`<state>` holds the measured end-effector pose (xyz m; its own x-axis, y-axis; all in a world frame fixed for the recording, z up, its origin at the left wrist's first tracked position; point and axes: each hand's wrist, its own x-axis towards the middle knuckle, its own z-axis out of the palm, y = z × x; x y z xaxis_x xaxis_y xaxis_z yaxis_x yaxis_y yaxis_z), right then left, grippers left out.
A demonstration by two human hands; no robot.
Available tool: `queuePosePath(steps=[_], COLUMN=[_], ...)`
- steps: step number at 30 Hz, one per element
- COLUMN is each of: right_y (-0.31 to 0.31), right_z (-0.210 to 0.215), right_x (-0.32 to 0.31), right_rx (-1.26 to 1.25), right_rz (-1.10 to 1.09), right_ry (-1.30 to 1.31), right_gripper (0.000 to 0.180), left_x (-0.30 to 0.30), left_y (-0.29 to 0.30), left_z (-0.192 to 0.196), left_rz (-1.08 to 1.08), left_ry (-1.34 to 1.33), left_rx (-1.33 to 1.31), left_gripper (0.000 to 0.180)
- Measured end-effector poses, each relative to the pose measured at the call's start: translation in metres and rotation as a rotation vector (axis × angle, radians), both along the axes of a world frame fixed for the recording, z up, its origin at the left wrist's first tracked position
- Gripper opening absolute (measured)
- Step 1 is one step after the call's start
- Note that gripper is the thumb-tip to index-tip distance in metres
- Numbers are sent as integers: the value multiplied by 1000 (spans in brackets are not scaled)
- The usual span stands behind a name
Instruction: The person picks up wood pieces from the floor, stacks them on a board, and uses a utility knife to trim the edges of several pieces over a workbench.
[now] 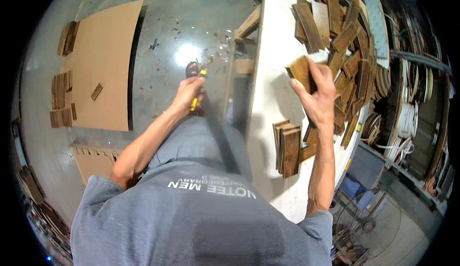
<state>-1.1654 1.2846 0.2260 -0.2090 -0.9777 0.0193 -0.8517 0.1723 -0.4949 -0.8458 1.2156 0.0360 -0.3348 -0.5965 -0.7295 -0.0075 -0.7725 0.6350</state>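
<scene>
We look down over our grey shirt [201, 218] at a white worktable [273, 98] that runs up the right of the view. Along its far right side lies a loose heap of dark wooden pieces [352, 50], overlapping at all angles. Nearer to us a small stack of wood slats [287, 148] sits on the white surface, its edges roughly squared, just below our right hand. To the left, on the grey concrete floor [163, 36], a large sheet of cardboard [105, 65] lies flat, with one small wood offcut [97, 91] on it and more dark slats [61, 98] ranged along its left edge. A bare wooden frame [247, 26] stands between floor and table edge.

Our right hand [316, 98] is raised over the table and holds a single wood piece [301, 72]: the thumb presses one side, the fingers close around the other, so the piece is firmly gripped, tilted, clear of the heap. Our left hand [189, 93] hangs over the floor, left of the table, fingers wrapped tight round a yellow-handled tool [195, 104]; its dark head sticks out above the knuckles, too small for us to tell its kind.
</scene>
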Motion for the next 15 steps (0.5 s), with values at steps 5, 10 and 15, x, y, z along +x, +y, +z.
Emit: queuePosePath(steps=[5, 10, 15], right_y=[115, 161, 165], right_z=[29, 24, 9], right_x=[5, 45, 60], right_rx=[-20, -40, -28], right_rz=[-146, -346, -333], right_ry=[-16, -560, -732], right_gripper=[71, 62, 62], left_x=[-2, -71, -116], left_y=[15, 35, 67], left_z=[23, 144, 178], left_rz=[-28, -324, -425], left_ry=[39, 320, 563], left_rx=[-126, -236, -459], left_gripper=[24, 37, 49])
